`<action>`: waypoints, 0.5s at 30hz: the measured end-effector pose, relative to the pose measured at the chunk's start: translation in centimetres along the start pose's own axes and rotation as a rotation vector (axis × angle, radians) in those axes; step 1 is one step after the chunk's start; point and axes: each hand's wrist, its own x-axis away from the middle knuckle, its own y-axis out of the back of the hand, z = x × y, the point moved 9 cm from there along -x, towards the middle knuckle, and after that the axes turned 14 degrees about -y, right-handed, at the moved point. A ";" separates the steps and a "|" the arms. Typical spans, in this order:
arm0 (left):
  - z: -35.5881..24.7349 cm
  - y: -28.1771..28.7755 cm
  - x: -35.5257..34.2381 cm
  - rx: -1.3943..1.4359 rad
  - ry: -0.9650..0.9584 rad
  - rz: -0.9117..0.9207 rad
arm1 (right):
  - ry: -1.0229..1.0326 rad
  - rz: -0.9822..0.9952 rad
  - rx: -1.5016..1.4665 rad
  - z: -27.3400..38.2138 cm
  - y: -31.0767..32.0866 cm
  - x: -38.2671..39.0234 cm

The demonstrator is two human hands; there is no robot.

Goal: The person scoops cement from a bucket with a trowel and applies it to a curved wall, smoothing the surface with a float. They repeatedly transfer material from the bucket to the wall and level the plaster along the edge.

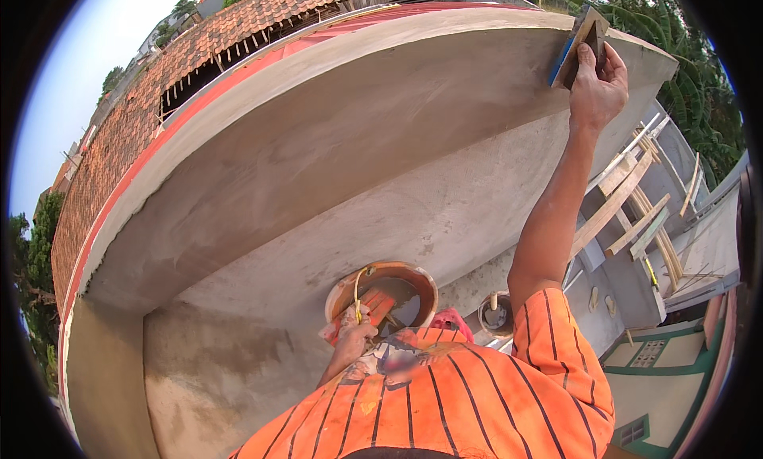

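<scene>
At the upper right, my right arm is stretched up, and my right hand (598,93) is closed around a plastering float (584,42). It has a dark grip and a blue edge along its working side, which lies against the upper band of wet grey plaster (358,101). Low in the middle, my left hand (354,340) is closed at the near left rim of an orange-brown bucket (429,288). A yellow handle (364,275) runs down to its fingers, but what they grip is unclear. Inside the bucket are grey water and an orange-red piece (381,304).
A smaller bucket (497,320) with a stick-like handle stands right of the large one. Loose timber planks (628,197) pile up at the right, above a pair of sandals (602,300). Beyond the plastered ledge lies a tiled roof (207,42).
</scene>
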 end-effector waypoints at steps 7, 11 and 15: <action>1.0 0.7 -0.4 0.006 -0.004 0.002 | 0.016 0.309 -0.054 5.0 -4.8 10.3; 1.0 0.7 -0.4 -0.001 0.000 0.006 | 0.334 0.562 0.046 14.7 -8.3 22.7; 0.9 1.0 -0.2 -0.010 -0.007 0.010 | 0.302 0.625 -0.153 16.9 -7.2 24.3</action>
